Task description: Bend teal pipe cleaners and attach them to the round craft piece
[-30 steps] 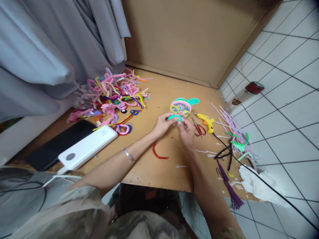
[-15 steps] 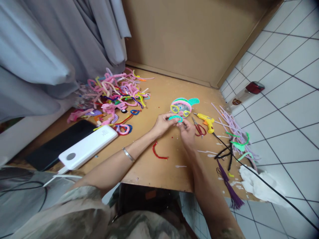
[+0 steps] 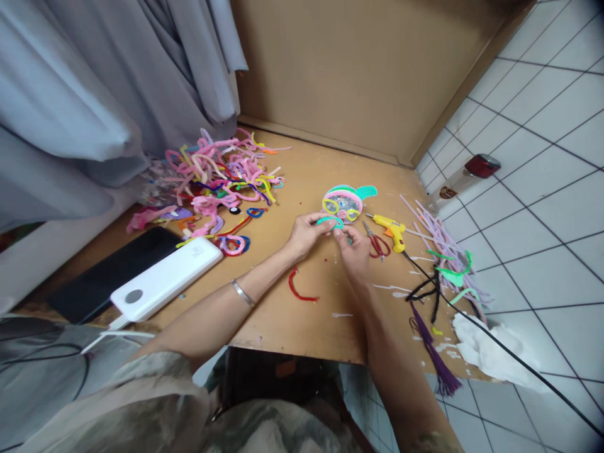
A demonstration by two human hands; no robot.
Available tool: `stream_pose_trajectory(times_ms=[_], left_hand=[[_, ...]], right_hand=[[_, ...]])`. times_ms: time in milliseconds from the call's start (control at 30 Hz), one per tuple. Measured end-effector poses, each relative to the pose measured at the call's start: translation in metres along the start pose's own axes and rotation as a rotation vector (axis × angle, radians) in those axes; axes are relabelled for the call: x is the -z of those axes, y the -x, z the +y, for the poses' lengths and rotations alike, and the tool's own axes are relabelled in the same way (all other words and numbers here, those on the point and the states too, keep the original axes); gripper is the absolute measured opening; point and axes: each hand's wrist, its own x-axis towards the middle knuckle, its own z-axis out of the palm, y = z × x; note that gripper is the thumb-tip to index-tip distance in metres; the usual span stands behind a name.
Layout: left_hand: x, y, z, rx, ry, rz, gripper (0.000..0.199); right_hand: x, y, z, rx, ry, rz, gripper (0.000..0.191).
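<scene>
A curved green pipe cleaner (image 3: 329, 221) is pinched between my two hands above the middle of the table. My left hand (image 3: 306, 234) grips its left part, while the fingertips of my right hand (image 3: 353, 247) close on its right end. Just beyond them lies a round pipe-cleaner piece (image 3: 343, 204) with a pink and green rim, yellow loops, a clear middle and a green flap at its upper right. Nearer to me, a curved red pipe cleaner (image 3: 301, 289) rests on the table (image 3: 278, 327).
Red-handled scissors (image 3: 377, 243) and a yellow glue gun (image 3: 391, 230) lie right of my hands. Lilac pipe cleaners (image 3: 431, 236) and a purple tassel (image 3: 435, 358) are farther right. At left are a pink pipe-cleaner heap (image 3: 221, 167), a white power bank (image 3: 167, 279) and a dark phone (image 3: 117, 270).
My hands have shifted slightly left with the green pipe cleaner, and my right fingertips have moved along its right end. The things on the table look unmoved.
</scene>
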Motion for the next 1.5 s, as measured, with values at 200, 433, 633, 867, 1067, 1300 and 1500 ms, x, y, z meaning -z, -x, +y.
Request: stream_pose_trajectory(times_ms=[200,433,633,867,1067,1300,1500], left_hand=[[-0.0012,0.0008,0.0003,0.008,0.023,0.008,0.029],[-0.0029,0.0015,-0.0013,0.02,0.04,-0.008,0.032],[-0.0034,0.0046,0.0018,-0.029,-0.039,-0.029,0.032],[-0.0029,0.0045,0.0034,-0.054,-0.054,-0.036,0.027],[-0.0029,0.0022,0.002,-0.066,-0.01,0.0,0.016],[-0.0029,0.0008,-0.0001,-0.058,0.071,-0.08,0.033],[-0.0052,0.0048,0.0058,-0.01,0.109,-0.121,0.041]], right_hand=[[-0.0012,0.0013,0.0004,-0.017,-0.012,-0.009,0.024],[-0.0036,0.0012,0.0014,-0.023,-0.037,0.019,0.025],[-0.0038,0.0,0.0019,-0.002,-0.051,0.049,0.024],[-0.0031,0.0005,0.0002,-0.016,0.0,0.053,0.025],[-0.0027,0.0006,-0.0016,-0.009,-0.014,0.058,0.023],[-0.0027,0.0002,-0.0022,-0.02,-0.025,0.06,0.025],[-0.0029,-0.0007,0.0001,-0.042,-0.084,0.071,0.025]])
